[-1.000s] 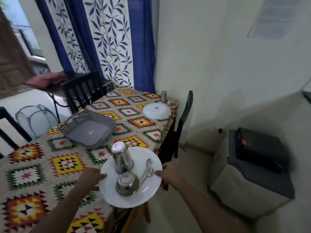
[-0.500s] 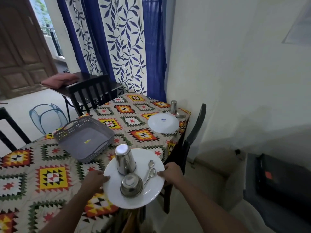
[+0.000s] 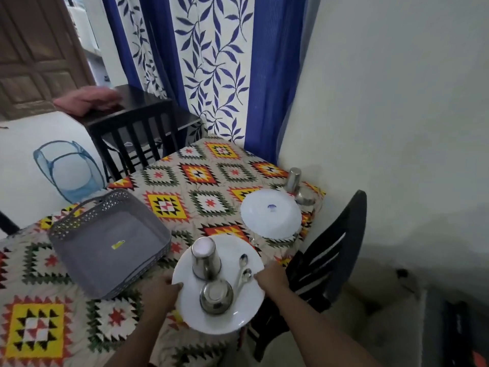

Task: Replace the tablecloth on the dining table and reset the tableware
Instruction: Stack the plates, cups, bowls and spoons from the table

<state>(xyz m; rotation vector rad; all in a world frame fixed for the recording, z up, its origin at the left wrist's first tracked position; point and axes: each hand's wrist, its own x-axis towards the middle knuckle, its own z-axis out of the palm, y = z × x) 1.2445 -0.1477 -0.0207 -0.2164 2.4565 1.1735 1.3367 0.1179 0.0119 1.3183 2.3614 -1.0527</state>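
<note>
I hold a white plate (image 3: pixel 246 308) over the near right edge of the table, my left hand (image 3: pixel 161 292) on its left rim and my right hand (image 3: pixel 272 278) on its right rim. On the plate stand an upturned steel tumbler (image 3: pixel 205 258), an upturned steel bowl (image 3: pixel 216 298) and two spoons (image 3: pixel 242 272). The table wears a patterned tablecloth (image 3: pixel 206 181) of red, yellow and green diamonds. Another white plate (image 3: pixel 271 214) lies upside down at the far right corner, with a second tumbler (image 3: pixel 293 179) and a small steel bowl (image 3: pixel 306 198) beside it.
An empty grey plastic basket (image 3: pixel 111 242) sits on the table left of my plate. Black chairs stand at the right side (image 3: pixel 325 255) and far end (image 3: pixel 132 133). A blue mesh hamper (image 3: pixel 68 170) is on the floor at left. Wall and curtain close off the far right.
The view has swung left and closer to the table. The plate has travelled with my hands over the table's near right edge, and its load sits as before.
</note>
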